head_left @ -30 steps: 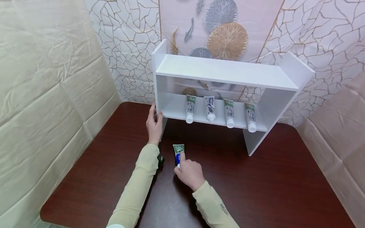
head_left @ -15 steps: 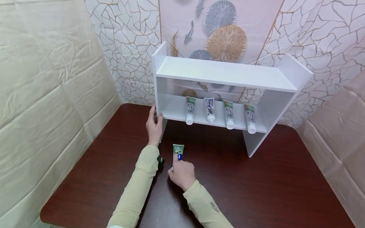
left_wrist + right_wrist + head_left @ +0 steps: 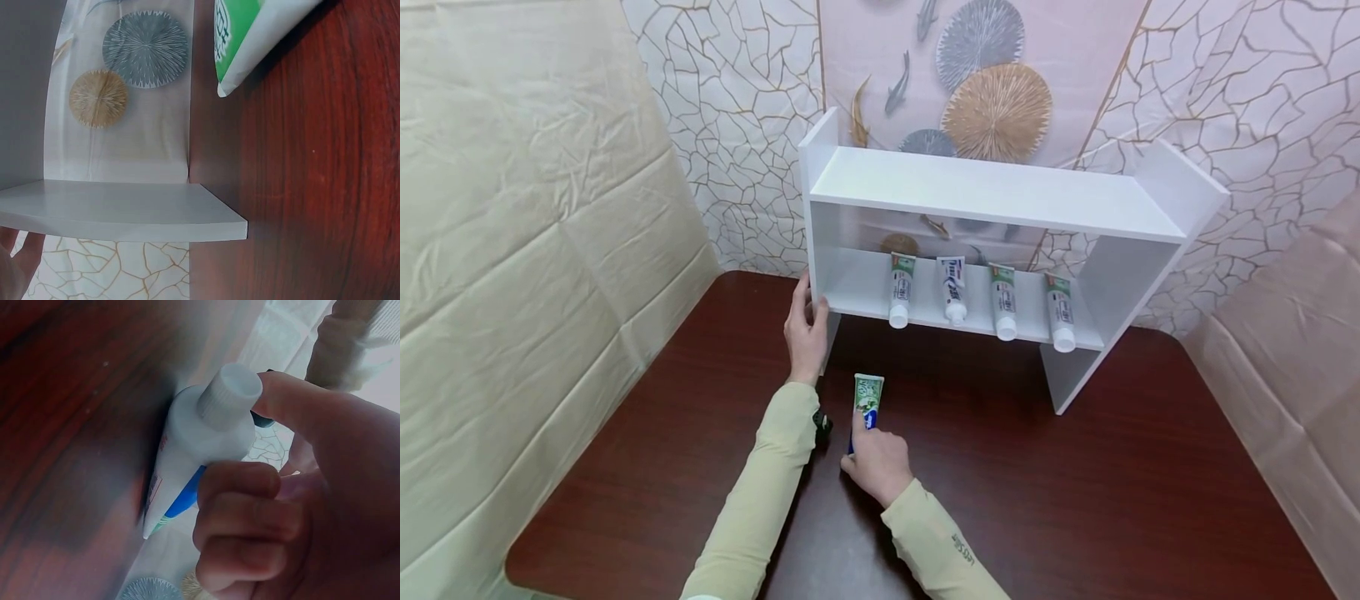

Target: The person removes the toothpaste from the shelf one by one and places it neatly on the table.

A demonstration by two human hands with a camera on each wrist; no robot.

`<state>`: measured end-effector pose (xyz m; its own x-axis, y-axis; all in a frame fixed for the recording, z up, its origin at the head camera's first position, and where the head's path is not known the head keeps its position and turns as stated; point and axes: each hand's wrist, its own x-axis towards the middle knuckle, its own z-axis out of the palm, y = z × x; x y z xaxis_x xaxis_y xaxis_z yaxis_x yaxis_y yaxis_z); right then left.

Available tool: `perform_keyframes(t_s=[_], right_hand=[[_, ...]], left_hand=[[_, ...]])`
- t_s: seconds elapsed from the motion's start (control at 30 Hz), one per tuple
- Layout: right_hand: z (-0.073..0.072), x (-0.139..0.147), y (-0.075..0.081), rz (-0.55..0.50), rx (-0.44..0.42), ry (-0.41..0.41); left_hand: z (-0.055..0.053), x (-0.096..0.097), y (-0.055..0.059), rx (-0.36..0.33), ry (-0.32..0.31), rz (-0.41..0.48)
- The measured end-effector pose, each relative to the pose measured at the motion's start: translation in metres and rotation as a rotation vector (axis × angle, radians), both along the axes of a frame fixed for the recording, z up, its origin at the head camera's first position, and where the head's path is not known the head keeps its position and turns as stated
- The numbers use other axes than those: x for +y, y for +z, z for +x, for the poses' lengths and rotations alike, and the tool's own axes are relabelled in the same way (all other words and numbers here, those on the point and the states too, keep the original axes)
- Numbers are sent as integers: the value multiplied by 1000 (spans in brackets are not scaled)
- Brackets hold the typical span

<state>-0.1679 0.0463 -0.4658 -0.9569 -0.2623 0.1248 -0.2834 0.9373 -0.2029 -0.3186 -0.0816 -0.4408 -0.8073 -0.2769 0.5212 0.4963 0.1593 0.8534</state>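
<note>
My left hand (image 3: 807, 337) grips the left side panel of the white shelf (image 3: 992, 187) low down, thumb in front and fingers round its outer side. On the table below the shelf, a green, blue and white toothpaste tube (image 3: 868, 393) points its flat end toward the shelf. My right hand (image 3: 880, 464) holds this tube near its cap end, index finger laid along it. The right wrist view shows the white screw cap (image 3: 231, 394) beside my thumb, with the other fingers curled against the tube. In the left wrist view, only the tube's green flat end (image 3: 240, 31) shows.
Several toothpaste tubes lie in a row on the lower shelf board (image 3: 857, 283), caps toward me and jutting over its front edge. The shelf stands at the back of the dark red wooden table (image 3: 1075, 500), before a patterned wall cloth (image 3: 745, 125).
My right hand has moved left along the table and now holds the tube nearer its cap. The tube's cap end has swung left. My left hand stays on the panel.
</note>
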Motion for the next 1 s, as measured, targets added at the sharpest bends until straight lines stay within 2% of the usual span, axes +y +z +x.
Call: perform_keyframes(t_s=[0.23,0.4,0.5,0.63,0.9,1.0], right_hand=[[-2,1,1,-21,-38,4],[-4,3,6,-30,-112,11],[-5,7,12,-46,-119,22],[-9,10,28,-114,-49,24],[-15,21,64,-269,182,-11],[-18,26,76,-319,260,-29]], left_hand=[[1,1,1,-1,20,-11],[1,1,1,-5,23,-13],[1,1,1,-5,17,-9],[2,1,2,-4,12,-1],[2,2,3,-6,6,15],[6,3,9,-11,2,13]])
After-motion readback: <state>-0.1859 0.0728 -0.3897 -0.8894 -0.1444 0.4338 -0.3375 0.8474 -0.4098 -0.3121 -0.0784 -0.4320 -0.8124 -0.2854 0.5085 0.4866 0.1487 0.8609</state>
